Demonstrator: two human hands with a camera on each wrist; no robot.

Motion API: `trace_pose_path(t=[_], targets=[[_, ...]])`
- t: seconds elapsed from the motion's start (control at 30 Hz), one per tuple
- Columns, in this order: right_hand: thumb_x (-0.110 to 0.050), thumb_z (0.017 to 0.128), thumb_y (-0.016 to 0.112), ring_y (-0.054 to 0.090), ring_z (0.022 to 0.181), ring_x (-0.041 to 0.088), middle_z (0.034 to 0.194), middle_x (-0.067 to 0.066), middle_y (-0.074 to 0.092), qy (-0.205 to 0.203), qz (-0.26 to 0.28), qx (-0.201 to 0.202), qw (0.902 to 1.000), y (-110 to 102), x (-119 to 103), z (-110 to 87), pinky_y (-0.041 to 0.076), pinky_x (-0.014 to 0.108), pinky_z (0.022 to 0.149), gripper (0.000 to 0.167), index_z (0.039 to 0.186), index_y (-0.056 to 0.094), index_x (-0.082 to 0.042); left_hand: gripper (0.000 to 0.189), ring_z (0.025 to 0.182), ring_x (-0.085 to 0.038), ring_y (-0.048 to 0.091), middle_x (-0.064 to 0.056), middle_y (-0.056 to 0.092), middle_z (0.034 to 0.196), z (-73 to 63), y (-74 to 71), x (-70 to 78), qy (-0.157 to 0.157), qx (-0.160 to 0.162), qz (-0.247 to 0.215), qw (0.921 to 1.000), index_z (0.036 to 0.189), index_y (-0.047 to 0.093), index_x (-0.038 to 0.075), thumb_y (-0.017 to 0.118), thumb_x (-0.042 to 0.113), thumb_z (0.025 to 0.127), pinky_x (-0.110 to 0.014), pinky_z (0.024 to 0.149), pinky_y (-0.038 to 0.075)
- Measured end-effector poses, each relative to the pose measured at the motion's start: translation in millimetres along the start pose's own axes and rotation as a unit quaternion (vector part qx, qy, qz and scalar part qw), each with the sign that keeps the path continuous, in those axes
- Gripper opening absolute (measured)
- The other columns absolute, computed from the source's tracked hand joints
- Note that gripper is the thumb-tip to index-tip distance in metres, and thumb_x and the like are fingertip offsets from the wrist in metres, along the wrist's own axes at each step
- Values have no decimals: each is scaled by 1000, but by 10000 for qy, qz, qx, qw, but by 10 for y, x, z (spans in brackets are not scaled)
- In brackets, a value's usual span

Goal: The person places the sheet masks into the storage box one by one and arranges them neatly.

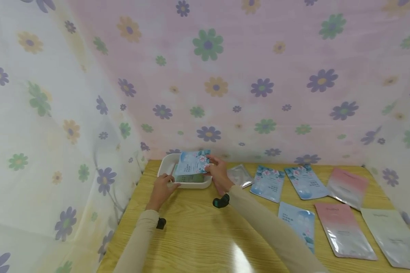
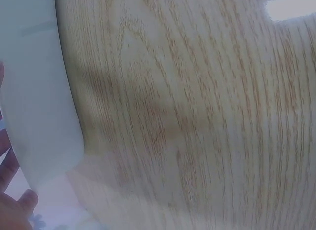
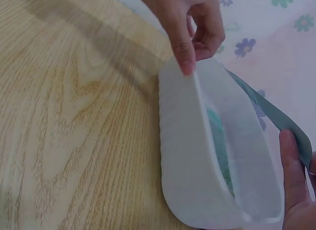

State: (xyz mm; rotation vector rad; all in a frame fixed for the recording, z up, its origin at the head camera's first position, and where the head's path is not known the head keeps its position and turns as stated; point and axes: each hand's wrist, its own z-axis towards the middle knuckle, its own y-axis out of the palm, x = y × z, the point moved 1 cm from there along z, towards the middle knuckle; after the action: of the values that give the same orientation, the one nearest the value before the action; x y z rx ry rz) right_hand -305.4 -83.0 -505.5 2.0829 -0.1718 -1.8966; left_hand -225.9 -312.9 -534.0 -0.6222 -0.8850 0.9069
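A white plastic basket [image 1: 195, 185] stands at the back left of the table. My left hand [image 1: 162, 190] pinches its near rim at the left corner; in the right wrist view the thumb lies outside the wall and the fingers inside. My right hand [image 1: 220, 173] grips a blue floral face mask packet [image 1: 191, 163] by its right edge, above the basket. Seen from the right wrist, that packet [image 3: 276, 114] is tilted and edge-on over the far wall. Inside the basket lies a greenish packet [image 1: 191, 178], partly covered by the held one.
Right of the basket lies a silver packet [image 1: 240, 176]. Blue floral packets [image 1: 268, 184], pink-and-silver packets [image 1: 346, 231] and a pale green packet [image 1: 393, 235] spread over the wooden table's [image 1: 191, 231] right side. A flowered curtain [image 1: 239, 113] hangs behind.
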Motion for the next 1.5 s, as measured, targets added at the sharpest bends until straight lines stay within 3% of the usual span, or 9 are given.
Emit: trace_pose_path(t=[0.53,0.77,0.97,1.07,1.13,1.27,1.33,1.4,1.5], targets=[[24,75,50,57,66,26,108,22,52,248,-386,174,9988,149,193,160,54,47,68,55,126,56,4,27,64,-21,45,-6,53,74,8,10,-23,19,42,21,10000,74,61,8,85,21,70,-38,59,40],[23,74,52,62,75,32,109,26,54,169,-576,59,9982,185,287,188,48,57,77,55,126,54,7,27,67,-24,48,-8,54,76,18,-23,11,-154,-101,-151,9997,75,61,7,84,20,72,-42,64,40],[18,74,57,60,74,23,111,22,57,9,-1422,82,9898,197,406,220,54,41,65,53,125,57,3,27,66,-23,46,-7,54,76,17,8,-31,-208,-175,-48,9996,75,60,8,82,24,74,-40,64,39],[16,74,57,57,75,21,110,21,61,-245,-2240,25,9743,198,436,227,51,31,59,49,121,60,5,28,66,-22,46,-7,54,75,9,22,-31,-155,-158,-22,9998,75,60,8,82,24,73,-40,63,39],[15,72,56,56,78,23,109,20,64,-399,-2949,-76,9547,204,443,223,49,30,61,46,117,63,6,28,65,-22,46,-7,54,75,-1,23,-23,-150,-142,-27,9998,74,59,8,83,23,73,-40,62,39],[14,70,55,57,98,28,110,21,64,-581,-4041,-347,9122,231,401,200,49,37,82,40,109,65,10,28,65,-22,45,-8,54,75,-5,9,-9,-232,-158,-28,9996,75,59,7,83,22,73,-40,62,39],[14,69,55,57,93,27,102,19,65,-656,-4341,-373,8977,240,367,195,49,38,81,34,101,67,11,28,66,-23,45,-10,55,76,10,-5,0,-318,-231,-72,9992,75,60,6,82,22,74,-40,63,40],[14,68,55,53,72,21,77,12,61,-660,-4457,-389,8919,253,315,182,49,32,64,15,78,66,8,28,67,-24,46,-10,55,77,24,-14,6,-341,-245,-84,9991,76,60,5,82,22,74,-40,63,41],[11,71,60,40,60,18,64,6,49,-834,-4726,-371,8766,267,223,160,40,30,55,11,65,58,3,28,66,-24,47,-10,55,76,39,-28,9,-295,-183,-108,9993,75,61,5,83,21,73,-39,62,41]])
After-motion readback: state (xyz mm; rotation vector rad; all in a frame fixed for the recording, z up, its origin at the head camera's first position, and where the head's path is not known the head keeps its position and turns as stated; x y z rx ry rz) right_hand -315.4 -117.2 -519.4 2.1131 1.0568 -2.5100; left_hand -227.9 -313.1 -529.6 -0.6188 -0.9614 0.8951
